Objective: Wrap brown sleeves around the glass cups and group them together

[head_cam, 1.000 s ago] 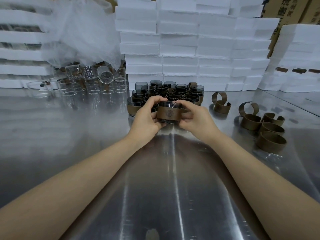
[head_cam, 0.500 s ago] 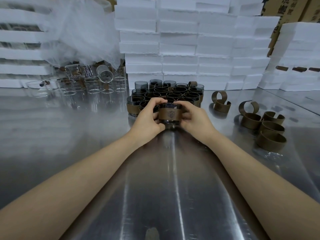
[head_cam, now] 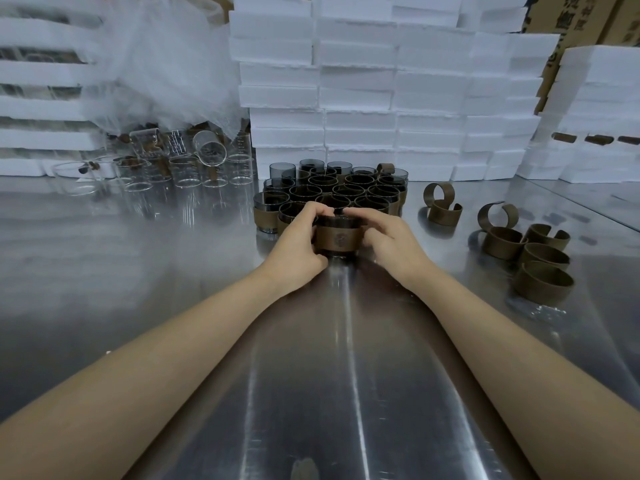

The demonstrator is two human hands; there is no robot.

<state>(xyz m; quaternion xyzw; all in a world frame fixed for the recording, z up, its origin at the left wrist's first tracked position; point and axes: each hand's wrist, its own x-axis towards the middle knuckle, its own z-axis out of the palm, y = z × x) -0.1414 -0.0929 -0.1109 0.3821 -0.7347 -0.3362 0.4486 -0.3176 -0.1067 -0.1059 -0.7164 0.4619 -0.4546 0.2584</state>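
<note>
A dark glass cup [head_cam: 338, 237] with a brown sleeve around it stands on the steel table at the front of a packed group of sleeved dark cups [head_cam: 341, 190]. My left hand [head_cam: 298, 240] grips its left side, fingers curled over the rim. From the right, my right hand [head_cam: 384, 237] holds the other side, its fingertips on the rim. Several loose brown sleeves [head_cam: 540, 261] lie curled on the table to the right, and two more sleeves [head_cam: 441, 206] sit closer to the group.
Clear glass beakers [head_cam: 180, 171] crowd the back left under a plastic bag [head_cam: 162, 60]. White foam boxes [head_cam: 391, 88] are stacked behind the cups and along both sides. Cardboard boxes [head_cam: 581, 15] show at the top right. The steel table [head_cam: 311, 393] reflects my arms.
Both hands have carried the sleeved cup a little away from me, up against the front of the group. Fingers have shifted onto the rim.
</note>
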